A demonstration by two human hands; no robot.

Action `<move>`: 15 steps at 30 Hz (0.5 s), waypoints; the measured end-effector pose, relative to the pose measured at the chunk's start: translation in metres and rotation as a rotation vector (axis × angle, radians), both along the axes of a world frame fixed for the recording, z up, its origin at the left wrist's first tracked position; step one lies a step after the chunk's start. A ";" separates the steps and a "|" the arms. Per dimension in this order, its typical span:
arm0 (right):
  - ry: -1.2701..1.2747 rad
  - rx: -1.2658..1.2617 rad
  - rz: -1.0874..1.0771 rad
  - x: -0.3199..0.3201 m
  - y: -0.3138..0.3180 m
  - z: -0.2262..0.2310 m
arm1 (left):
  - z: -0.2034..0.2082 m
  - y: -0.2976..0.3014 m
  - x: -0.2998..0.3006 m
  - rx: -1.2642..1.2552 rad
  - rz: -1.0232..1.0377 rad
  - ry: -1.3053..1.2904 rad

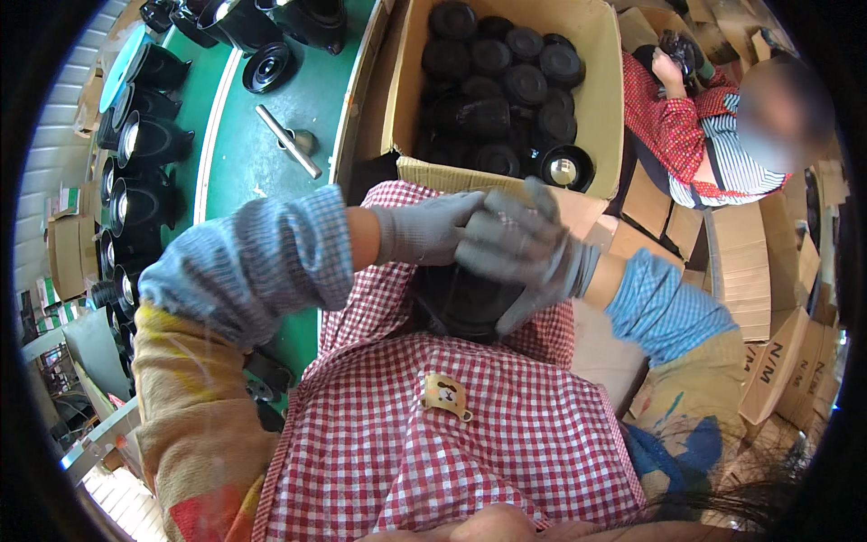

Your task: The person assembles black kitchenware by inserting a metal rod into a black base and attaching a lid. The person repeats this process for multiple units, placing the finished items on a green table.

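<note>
A black, rounded, glossy housing (465, 303) rests against my checked apron at my lap, its upper part covered by my hands. My left hand (429, 228), in a grey glove, is closed at its upper edge; what its fingers grip is hidden. Over the top of the housing, my right hand (524, 242), also gloved, overlaps the left one. Motion smears its fingers, and its thumb points down along the housing's right side. Just beyond both hands stands an open cardboard box (510, 181) holding several black round parts (526, 83).
On the left, a green worktable (298, 199) carries a row of black housings (144, 200), a black ring-shaped part (268, 68) and a metal bar tool (289, 142). A person (691, 135) works at upper right, holding something dark. Flattened cardboard (741, 262) and cartons (790, 370) lie right.
</note>
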State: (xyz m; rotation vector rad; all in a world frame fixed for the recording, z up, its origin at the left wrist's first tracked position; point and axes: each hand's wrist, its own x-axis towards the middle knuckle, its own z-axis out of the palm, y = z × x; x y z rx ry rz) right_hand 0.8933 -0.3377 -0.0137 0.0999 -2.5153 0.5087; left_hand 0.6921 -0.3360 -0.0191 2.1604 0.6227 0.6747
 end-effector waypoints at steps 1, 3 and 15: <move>-0.072 -0.035 0.015 -0.001 -0.002 -0.001 | -0.002 -0.003 0.008 0.233 -0.049 0.109; -0.210 -0.098 0.058 -0.004 -0.009 -0.003 | -0.012 -0.006 0.023 0.055 0.032 0.237; 0.015 -0.321 -0.731 0.038 -0.003 0.005 | -0.031 0.037 -0.219 0.190 0.913 0.743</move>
